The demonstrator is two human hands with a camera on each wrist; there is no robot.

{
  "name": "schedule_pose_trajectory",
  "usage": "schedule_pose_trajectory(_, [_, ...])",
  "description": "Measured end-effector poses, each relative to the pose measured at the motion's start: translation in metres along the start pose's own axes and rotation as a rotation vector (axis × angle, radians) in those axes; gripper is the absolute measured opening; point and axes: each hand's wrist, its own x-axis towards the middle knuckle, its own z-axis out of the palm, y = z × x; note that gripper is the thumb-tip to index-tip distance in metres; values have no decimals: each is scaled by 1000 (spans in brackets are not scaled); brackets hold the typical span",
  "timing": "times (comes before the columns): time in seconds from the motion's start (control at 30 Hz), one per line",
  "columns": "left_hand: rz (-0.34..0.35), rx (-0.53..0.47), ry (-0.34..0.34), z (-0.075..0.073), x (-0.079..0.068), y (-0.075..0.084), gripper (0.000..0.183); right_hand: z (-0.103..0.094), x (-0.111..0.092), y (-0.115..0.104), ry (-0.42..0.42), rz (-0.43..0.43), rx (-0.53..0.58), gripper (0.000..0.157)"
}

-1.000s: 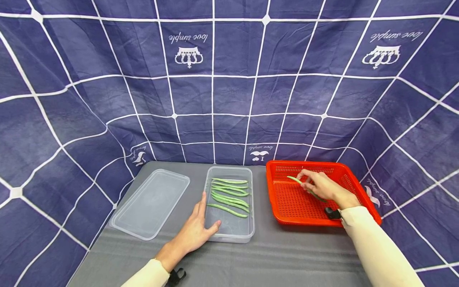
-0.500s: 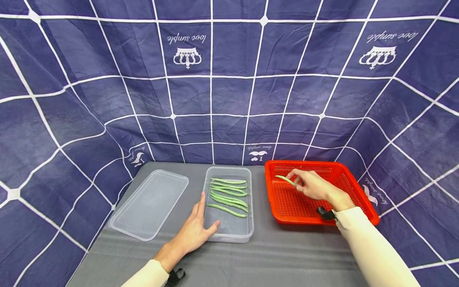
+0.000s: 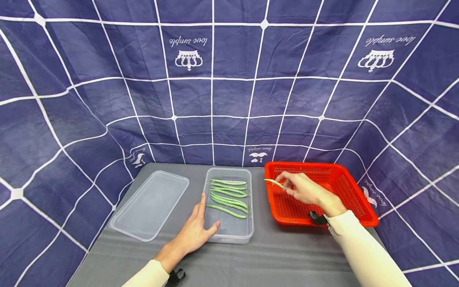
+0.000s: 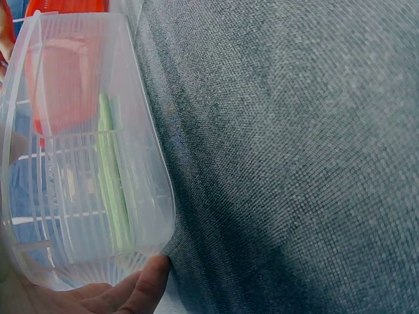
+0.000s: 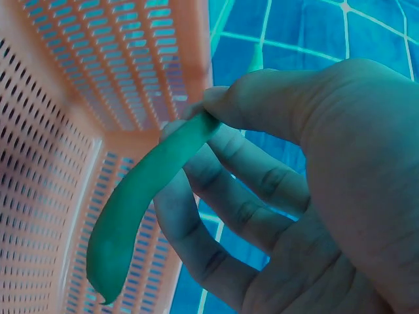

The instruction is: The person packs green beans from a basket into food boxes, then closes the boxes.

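Note:
My right hand (image 3: pixel 305 189) pinches a green bean (image 3: pixel 273 182) between thumb and fingertips, over the left side of the red plastic basket (image 3: pixel 358 191). One end of the bean reaches past the basket's left rim. In the right wrist view the bean (image 5: pixel 131 203) hangs at a slant, its curved lower end free. My left hand (image 3: pixel 195 227) rests against the left side of a clear plastic container (image 3: pixel 229 231), its fingers stretched along the wall and the thumb at the near left corner. Several green beans (image 3: pixel 229 194) lie crosswise inside, roughly side by side.
A clear flat lid (image 3: pixel 150 205) lies on the grey cloth-covered table (image 3: pixel 272 259), left of the container. A blue curtain (image 3: pixel 229 95) with white lines hangs behind and at both sides.
My right hand has lifted the bean and carried it left, from the basket's middle to above its left rim. The left hand and the container have stayed put.

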Motion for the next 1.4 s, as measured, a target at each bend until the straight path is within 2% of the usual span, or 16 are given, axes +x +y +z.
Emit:
schedule_pose_trajectory(0.3, [2, -4, -1, -1, 1, -1, 118, 12, 11, -22, -3, -72, -12, 37])
schedule_pose_trajectory(0.93, [11, -7, 13, 0, 3, -2, 119, 29, 35, -72, -65, -141, -12, 38])
schedule_pose_trajectory(1.2, [2, 9, 6, 2, 3, -3, 119, 45, 44, -88, -79, -211, -28, 35])
schedule_pose_trajectory(1.4, [-1, 14, 3, 1, 1, -2, 119, 57, 52, -98, -105, -233, -20, 36])
